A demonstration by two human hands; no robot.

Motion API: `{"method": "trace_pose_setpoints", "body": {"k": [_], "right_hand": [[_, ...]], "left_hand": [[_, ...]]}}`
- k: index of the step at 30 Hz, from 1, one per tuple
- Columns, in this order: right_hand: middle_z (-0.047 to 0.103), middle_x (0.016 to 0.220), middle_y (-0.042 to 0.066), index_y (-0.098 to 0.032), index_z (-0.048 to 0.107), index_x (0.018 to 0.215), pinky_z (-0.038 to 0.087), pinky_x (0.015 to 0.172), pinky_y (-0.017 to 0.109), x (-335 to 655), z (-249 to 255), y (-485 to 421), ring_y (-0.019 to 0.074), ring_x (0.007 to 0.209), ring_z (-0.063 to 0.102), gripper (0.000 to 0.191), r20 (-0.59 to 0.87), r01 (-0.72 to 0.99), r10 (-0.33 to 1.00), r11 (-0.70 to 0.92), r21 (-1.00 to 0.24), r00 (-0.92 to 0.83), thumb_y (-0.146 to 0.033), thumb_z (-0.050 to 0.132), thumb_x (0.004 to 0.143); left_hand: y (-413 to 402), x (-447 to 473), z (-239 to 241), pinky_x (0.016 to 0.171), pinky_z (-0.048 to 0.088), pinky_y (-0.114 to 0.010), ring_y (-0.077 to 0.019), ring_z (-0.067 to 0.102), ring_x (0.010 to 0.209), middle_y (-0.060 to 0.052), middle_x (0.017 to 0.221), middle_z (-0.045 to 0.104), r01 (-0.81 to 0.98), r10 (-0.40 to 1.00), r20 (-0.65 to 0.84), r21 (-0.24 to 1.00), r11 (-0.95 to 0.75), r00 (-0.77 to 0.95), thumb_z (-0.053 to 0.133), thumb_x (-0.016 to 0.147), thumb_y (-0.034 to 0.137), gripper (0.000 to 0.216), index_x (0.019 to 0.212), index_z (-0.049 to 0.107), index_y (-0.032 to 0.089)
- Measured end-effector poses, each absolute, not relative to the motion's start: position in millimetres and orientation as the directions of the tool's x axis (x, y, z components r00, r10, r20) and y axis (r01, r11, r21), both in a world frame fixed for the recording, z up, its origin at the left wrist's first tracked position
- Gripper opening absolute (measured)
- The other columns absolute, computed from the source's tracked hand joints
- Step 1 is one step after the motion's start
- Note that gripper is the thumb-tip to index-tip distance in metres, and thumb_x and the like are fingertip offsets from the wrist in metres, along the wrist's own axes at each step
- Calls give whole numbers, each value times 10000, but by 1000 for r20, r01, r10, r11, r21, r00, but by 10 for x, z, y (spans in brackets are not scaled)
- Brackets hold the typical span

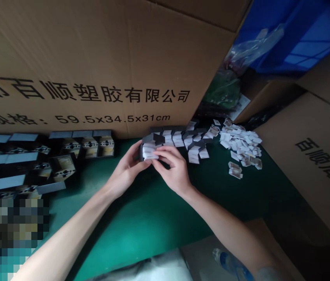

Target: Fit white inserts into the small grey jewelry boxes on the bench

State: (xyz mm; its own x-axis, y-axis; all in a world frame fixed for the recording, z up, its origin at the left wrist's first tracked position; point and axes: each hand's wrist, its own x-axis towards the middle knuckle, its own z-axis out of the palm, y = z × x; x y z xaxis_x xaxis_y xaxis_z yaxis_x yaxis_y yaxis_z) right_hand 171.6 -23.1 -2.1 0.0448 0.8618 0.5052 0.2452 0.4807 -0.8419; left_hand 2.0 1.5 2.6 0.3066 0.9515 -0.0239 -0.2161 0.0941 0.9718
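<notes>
My left hand (126, 168) and my right hand (174, 169) meet over the green table (141, 222). Together they grip a small dark box with a white folded paper (149, 150) at its opening. The left fingers wrap its left side. The right fingers pinch the paper from the right. Just behind my hands stands a row of similar small dark boxes with white papers (179, 138). A loose heap of small white folded papers (241, 142) lies to the right.
A large printed cardboard carton (94, 58) walls off the back. Open dark boxes with parts inside (74, 148) line the left. Another carton (314, 156) stands at the right, a blue crate (299, 43) behind it. A plastic bottle (231, 265) lies near my right forearm.
</notes>
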Motion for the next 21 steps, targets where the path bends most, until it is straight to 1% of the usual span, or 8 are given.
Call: {"method": "trace_pose_setpoints", "body": {"k": [4, 7, 9, 11, 14, 18, 21], "right_hand": [[642, 1192, 64, -260, 740, 1085, 636, 995, 330, 1701, -28, -224, 185, 1125, 689, 164, 499, 214, 866, 481, -850, 35, -258, 655, 945], [649, 1209, 68, -257, 726, 1092, 633, 996, 333, 1693, -7, -228, 188, 1143, 682, 164, 493, 231, 869, 470, -852, 47, -265, 656, 943], [671, 1183, 64, -253, 723, 1086, 624, 1002, 340, 1694, 11, -232, 187, 1127, 686, 162, 500, 255, 864, 472, -844, 56, -246, 669, 934], [698, 1141, 56, -250, 723, 1086, 622, 984, 342, 1698, 27, -234, 181, 1085, 695, 171, 513, 280, 856, 480, -831, 55, -218, 679, 924], [716, 1125, 56, -243, 726, 1089, 631, 908, 329, 1700, 41, -236, 177, 1022, 705, 189, 515, 287, 856, 483, -828, 45, -196, 684, 911], [737, 1107, 54, -246, 742, 1040, 625, 827, 320, 1696, 46, -235, 188, 1003, 711, 169, 485, 292, 873, 451, -843, 54, -198, 711, 881], [749, 1101, 50, -246, 747, 1021, 610, 800, 320, 1689, 44, -232, 195, 998, 712, 164, 456, 280, 887, 421, -863, 75, -203, 729, 864]], "left_hand": [[19, 28, 43, 1131, 473, -468, -325, 590, 1316, -82, 1416, 637, -189, 965, -68, 975, 118, 252, 802, 796, 353, 699, 1441, 540, 298], [17, 43, 65, 1090, 511, -492, -315, 627, 1250, -74, 1302, 694, -201, 974, -90, 971, 133, 210, 790, 778, 345, 655, 1389, 566, 270], [15, 48, 73, 1072, 528, -488, -305, 637, 1229, -61, 1253, 712, -229, 974, -90, 964, 138, 209, 787, 767, 323, 621, 1351, 583, 267], [12, 45, 75, 1083, 519, -487, -301, 635, 1233, -53, 1263, 707, -247, 971, -89, 958, 145, 223, 796, 768, 317, 616, 1345, 583, 281], [5, 33, 66, 1132, 470, -487, -305, 605, 1282, -55, 1331, 675, -245, 965, -77, 959, 140, 250, 806, 787, 311, 621, 1362, 571, 303], [-4, 22, 48, 1155, 439, -486, -310, 564, 1335, -57, 1378, 648, -242, 955, -46, 963, 121, 293, 785, 819, 289, 606, 1379, 556, 315], [-10, 25, 34, 1151, 444, -473, -301, 545, 1357, -50, 1424, 621, -237, 950, -51, 963, 129, 309, 761, 844, 306, 615, 1412, 527, 342]]}}
